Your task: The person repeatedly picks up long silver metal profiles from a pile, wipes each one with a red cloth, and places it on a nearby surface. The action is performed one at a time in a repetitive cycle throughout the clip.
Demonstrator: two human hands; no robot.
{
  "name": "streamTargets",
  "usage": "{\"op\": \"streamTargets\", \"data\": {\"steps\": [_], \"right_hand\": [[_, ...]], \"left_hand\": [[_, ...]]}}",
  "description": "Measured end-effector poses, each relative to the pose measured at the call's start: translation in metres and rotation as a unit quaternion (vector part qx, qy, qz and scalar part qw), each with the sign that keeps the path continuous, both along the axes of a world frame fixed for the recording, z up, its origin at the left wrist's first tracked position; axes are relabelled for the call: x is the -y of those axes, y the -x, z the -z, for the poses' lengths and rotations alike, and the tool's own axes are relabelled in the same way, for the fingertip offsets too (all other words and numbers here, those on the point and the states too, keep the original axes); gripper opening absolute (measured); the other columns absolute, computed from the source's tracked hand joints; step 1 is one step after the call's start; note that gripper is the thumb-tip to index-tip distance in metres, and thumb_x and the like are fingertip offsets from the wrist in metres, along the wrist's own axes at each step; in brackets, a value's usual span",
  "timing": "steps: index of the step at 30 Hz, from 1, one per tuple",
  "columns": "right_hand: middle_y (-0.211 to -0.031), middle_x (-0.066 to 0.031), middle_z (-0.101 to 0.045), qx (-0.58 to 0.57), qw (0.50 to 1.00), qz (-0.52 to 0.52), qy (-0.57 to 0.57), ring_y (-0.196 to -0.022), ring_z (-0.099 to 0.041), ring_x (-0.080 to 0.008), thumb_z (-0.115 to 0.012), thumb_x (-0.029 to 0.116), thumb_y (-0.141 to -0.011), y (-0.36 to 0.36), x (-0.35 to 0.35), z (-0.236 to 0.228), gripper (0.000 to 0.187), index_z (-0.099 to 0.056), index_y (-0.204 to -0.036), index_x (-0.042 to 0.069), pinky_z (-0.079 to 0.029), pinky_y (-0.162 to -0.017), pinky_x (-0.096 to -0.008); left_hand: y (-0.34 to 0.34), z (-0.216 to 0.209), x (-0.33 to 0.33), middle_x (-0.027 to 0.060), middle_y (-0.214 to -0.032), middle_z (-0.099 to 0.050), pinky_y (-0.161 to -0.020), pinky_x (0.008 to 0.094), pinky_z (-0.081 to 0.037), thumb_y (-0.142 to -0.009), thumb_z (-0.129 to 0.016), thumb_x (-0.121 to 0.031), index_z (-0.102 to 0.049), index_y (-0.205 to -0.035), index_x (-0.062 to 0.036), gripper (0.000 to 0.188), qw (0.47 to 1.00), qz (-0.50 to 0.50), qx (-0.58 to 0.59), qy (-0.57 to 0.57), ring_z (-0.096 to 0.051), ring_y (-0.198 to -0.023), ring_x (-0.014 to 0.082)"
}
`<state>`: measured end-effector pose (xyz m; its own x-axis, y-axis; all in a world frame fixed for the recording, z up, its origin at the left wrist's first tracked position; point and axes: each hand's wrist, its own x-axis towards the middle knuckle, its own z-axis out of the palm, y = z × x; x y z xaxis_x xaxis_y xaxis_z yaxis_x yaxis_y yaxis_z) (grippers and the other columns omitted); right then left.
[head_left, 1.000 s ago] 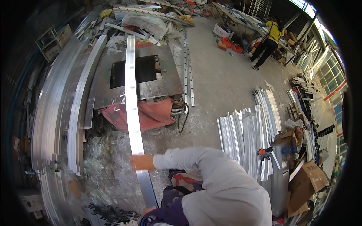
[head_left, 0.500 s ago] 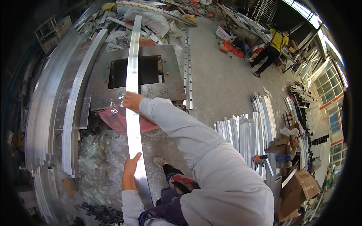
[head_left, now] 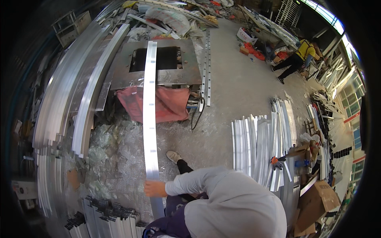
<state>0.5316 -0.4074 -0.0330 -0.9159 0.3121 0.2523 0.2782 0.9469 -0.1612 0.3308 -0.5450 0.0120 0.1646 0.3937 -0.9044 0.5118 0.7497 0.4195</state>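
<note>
"Where is the metal strip (head_left: 150,115)?"

"In front of the person, running lengthwise away from the body. The right hand (head_left: 155,189) has its fingers closed round it, toward the near end."

"And the left hand?"

"Out of sight, so I can't tell how it is held."

"What's in the strip's way?"

"Its far part crosses in front of a red cloth (head_left: 172,104) and a metal plate (head_left: 189,73), hiding a bit of the plate's rectangular opening. Whether it touches either, I can't tell."

"To the left?"

"Long silver profiles (head_left: 59,95), with crumpled clear film (head_left: 104,148) on the floor between them and the strip. Nearer the body, a dark-ended bundle (head_left: 115,218) stands close by."

"And to the right?"

"Just past the plate, two perforated strips (head_left: 204,75). Farther over, a profile stack (head_left: 248,144), an orange-and-grey glove (head_left: 278,162) and an open cardboard box (head_left: 315,204). A co-worker in yellow (head_left: 305,49) bends over at the back, well apart."
</note>
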Motion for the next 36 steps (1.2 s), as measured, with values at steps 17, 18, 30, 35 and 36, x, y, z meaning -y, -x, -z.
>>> {"op": "streamTargets", "data": {"steps": [17, 18, 30, 35, 36], "right_hand": [[-0.099, -0.0049, -0.058, -0.017, 0.998, 0.053, -0.024, -0.111, -0.052, -0.0264, -0.065, 0.008, -0.072, -0.123, -0.223, -0.053, 0.026, -0.061, -0.097, 0.011, -0.034, -0.108, -0.0419], [-0.104, -0.0056, -0.058, 0.039, 0.996, 0.058, -0.051, -0.109, -0.053, -0.0258, -0.061, 0.006, -0.075, -0.14, -0.258, -0.084, 0.025, -0.06, -0.1, 0.012, -0.039, -0.104, -0.0398], [-0.128, -0.0059, -0.055, 0.135, 0.919, 0.312, -0.201, -0.121, -0.051, -0.0249, -0.054, 0.021, -0.092, -0.249, -0.502, -0.124, 0.026, -0.056, -0.117, 0.013, -0.042, -0.098, -0.0364], [-0.13, -0.0075, -0.055, 0.185, 0.929, 0.257, -0.192, -0.131, -0.045, -0.0258, -0.052, 0.019, -0.092, -0.227, -0.502, -0.125, 0.031, -0.055, -0.123, 0.014, -0.034, -0.11, -0.0439], [-0.128, -0.0083, -0.056, 0.175, 0.934, 0.237, -0.202, -0.129, -0.046, -0.0265, -0.052, 0.018, -0.092, -0.216, -0.492, -0.122, 0.029, -0.057, -0.12, 0.014, -0.034, -0.11, -0.0439]], "left_hand": [[-0.039, -0.041, -0.088, 0.0178, -0.112, -0.067, -0.092, 0.0389, -0.048, -0.079, -0.075, -0.044, -0.056, -0.125, 0.003, 0.068, 0.996, 0.005, -0.009, -0.089, -0.063, -0.106, 0.0244], [-0.053, -0.042, -0.115, 0.0176, -0.112, -0.067, -0.092, 0.039, -0.048, -0.079, -0.074, -0.044, -0.056, -0.125, 0.0028, 0.068, 0.994, 0.01, -0.004, -0.109, -0.063, -0.106, 0.0242], [-0.215, -0.066, -0.467, 0.014, -0.112, -0.067, -0.089, 0.0344, -0.047, -0.085, -0.067, -0.049, -0.061, -0.12, 0.005, 0.065, 0.964, 0.024, 0.116, -0.239, -0.062, -0.102, 0.0212], [-0.182, 0.003, -0.431, 0.0213, -0.108, -0.068, -0.089, 0.0384, -0.048, -0.08, -0.072, -0.049, -0.064, -0.115, 0.0047, 0.064, 0.943, -0.017, 0.14, -0.301, -0.065, -0.102, 0.0321], [-0.163, 0.027, -0.404, 0.0215, -0.109, -0.068, -0.089, 0.0386, -0.048, -0.079, -0.073, -0.049, -0.063, -0.115, 0.005, 0.065, 0.947, -0.013, 0.104, -0.303, -0.065, -0.103, 0.0321]]}}
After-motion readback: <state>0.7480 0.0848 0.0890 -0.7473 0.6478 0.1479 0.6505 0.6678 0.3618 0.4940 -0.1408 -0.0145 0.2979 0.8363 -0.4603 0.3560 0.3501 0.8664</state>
